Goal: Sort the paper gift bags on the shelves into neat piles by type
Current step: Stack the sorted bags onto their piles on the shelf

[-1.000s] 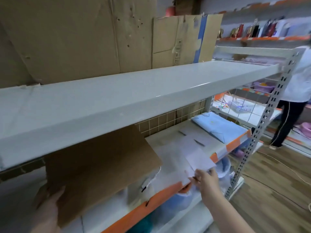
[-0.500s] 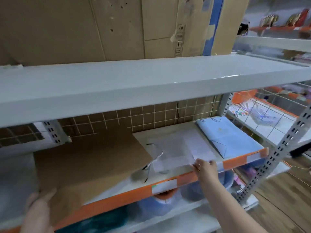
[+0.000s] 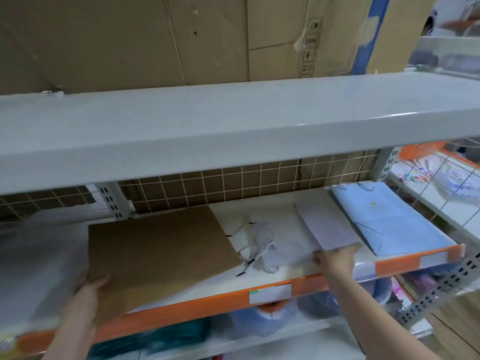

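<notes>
A flat brown paper bag (image 3: 158,258) lies on the middle shelf (image 3: 298,285), its near left corner gripped by my left hand (image 3: 83,305). To its right lies a white paper bag (image 3: 288,245) with twisted cord handles. My right hand (image 3: 333,259) holds the near edge of a pale lilac-white bag (image 3: 322,227) that rests on the white one. A light blue bag pile (image 3: 389,216) lies flat at the shelf's right end.
A wide grey upper shelf (image 3: 233,120) overhangs the work area, with cardboard sheets (image 3: 155,37) behind it. A wire grid (image 3: 233,183) backs the middle shelf. Clear plastic wrapping (image 3: 39,266) lies at the left. Lower shelves hold blurred blue goods (image 3: 265,318).
The view has dropped below the upper shelf. The brown bag has come down flat onto the middle shelf, and my right hand has pushed the pale bag further onto the shelf.
</notes>
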Available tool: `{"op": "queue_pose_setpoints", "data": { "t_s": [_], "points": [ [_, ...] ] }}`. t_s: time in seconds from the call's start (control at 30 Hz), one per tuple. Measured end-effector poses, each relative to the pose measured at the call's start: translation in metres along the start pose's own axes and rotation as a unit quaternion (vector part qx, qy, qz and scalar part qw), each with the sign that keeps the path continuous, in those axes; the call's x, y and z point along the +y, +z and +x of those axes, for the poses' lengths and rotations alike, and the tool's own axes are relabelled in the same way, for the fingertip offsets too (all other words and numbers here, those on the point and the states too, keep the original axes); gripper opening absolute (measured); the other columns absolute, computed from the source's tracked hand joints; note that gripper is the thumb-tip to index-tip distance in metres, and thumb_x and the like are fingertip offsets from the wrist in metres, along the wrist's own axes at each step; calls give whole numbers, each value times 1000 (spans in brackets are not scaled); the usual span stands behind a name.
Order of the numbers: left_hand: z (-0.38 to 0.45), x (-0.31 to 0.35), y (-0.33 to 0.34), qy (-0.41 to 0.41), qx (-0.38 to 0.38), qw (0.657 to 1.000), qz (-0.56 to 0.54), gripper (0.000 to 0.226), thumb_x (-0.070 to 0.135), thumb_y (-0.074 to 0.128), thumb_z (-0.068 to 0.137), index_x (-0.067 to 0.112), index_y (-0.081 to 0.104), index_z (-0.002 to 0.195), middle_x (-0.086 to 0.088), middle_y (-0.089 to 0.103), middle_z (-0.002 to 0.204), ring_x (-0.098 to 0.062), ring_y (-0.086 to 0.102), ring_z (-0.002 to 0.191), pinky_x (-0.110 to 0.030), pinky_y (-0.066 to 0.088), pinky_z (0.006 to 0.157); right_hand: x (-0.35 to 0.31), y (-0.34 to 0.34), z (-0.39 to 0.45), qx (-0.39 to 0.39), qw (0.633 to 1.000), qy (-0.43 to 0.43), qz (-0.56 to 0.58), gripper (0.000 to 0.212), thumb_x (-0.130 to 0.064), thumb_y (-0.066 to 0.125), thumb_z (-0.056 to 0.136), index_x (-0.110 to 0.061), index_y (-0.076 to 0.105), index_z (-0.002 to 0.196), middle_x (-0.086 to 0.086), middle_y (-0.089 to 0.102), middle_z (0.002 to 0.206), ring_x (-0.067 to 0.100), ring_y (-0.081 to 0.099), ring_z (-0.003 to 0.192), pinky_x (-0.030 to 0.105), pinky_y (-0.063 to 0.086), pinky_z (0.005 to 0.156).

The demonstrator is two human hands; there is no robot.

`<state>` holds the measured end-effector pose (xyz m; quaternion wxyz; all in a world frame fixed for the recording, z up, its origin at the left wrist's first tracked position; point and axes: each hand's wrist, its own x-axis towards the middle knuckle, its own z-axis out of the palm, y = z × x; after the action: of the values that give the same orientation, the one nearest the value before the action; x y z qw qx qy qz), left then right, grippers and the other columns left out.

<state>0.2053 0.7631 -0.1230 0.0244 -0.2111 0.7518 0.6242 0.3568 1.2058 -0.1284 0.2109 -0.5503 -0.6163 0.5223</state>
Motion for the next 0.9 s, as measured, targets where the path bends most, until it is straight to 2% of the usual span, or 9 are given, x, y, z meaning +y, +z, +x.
{"op": "queue_pose_setpoints", "data": {
  "t_s": [0.1, 0.2, 0.27, 0.4, 0.53, 0.63, 0.73, 0.8, 0.9],
  "points": [
    [5, 9, 16, -16, 11, 998, 59, 65, 12, 63, 90, 10, 33, 147, -18, 38, 148, -37, 38, 133, -47, 29, 107, 1, 9, 2, 23, 998, -44, -48, 106, 3, 69, 76, -17, -2, 153, 20, 28, 145, 42, 47, 120, 47, 43, 98],
    [14, 9, 21, 23, 34, 991, 124, 73, 9, 75, 80, 6, 37, 142, -22, 47, 141, -39, 49, 123, -44, 38, 96, 2, 18, -7, 49, 985, -75, -144, 80, -8, 69, 81, -22, 25, 146, 9, 6, 155, 39, 27, 134, 54, 36, 102],
    [19, 9, 23, 48, 18, 973, 225, 79, 18, 81, 75, 9, 38, 141, -21, 49, 136, -40, 54, 114, -42, 43, 88, 2, 22, -13, 73, 962, -117, -236, 68, -16, 69, 82, -23, 36, 141, 11, 3, 157, 35, 12, 141, 53, 31, 105],
    [24, 4, 27, 119, -3, 866, 485, 76, 49, 67, 82, 26, 34, 145, -11, 30, 150, -37, 34, 132, -47, 34, 104, 3, 26, -18, 76, 911, -209, -346, 50, -20, 63, 87, -19, 49, 135, 17, 17, 157, 33, 7, 146, 44, 16, 114],
    [31, -3, 32, 177, -74, 801, 567, 65, 69, 37, 88, 41, 28, 146, 8, 16, 159, -26, 15, 145, -47, 19, 115, 6, 36, -22, 8, 901, -256, -349, 29, -30, 57, 92, -16, 66, 115, 12, 59, 127, 32, 44, 125, 40, 32, 103],
    [37, -7, 29, 157, -109, 780, 596, 80, 83, 28, 80, 45, 14, 149, 14, 3, 161, -21, 4, 148, -50, 6, 116, 4, 43, -23, 14, 902, -247, -354, 33, -42, 52, 92, -17, 67, 109, 8, 64, 115, 28, 49, 116, 41, 34, 98],
    [44, -8, 24, 161, -118, 778, 596, 81, 82, 32, 80, 47, 10, 149, 15, -2, 161, -21, -1, 149, -54, 5, 116, 3, 46, -22, -2, 892, -239, -383, 37, -44, 46, 94, -16, 63, 112, 8, 62, 119, 27, 47, 117, 42, 34, 100],
    [46, -8, 24, 169, -124, 778, 592, 79, 80, 34, 81, 46, 12, 149, 12, 1, 161, -23, 1, 148, -52, 8, 116, 1, 45, -22, -17, 891, -230, -390, 40, -44, 44, 95, -15, 59, 118, 8, 59, 123, 27, 45, 119, 42, 35, 101],
    [39, -6, 28, 196, -114, 773, 592, 69, 73, 35, 87, 41, 25, 147, 4, 19, 158, -28, 13, 145, -47, 17, 116, -3, 42, -22, -41, 882, -220, -414, 40, -42, 42, 95, -14, 55, 122, 8, 56, 127, 27, 43, 121, 40, 35, 100]
  ]
}}
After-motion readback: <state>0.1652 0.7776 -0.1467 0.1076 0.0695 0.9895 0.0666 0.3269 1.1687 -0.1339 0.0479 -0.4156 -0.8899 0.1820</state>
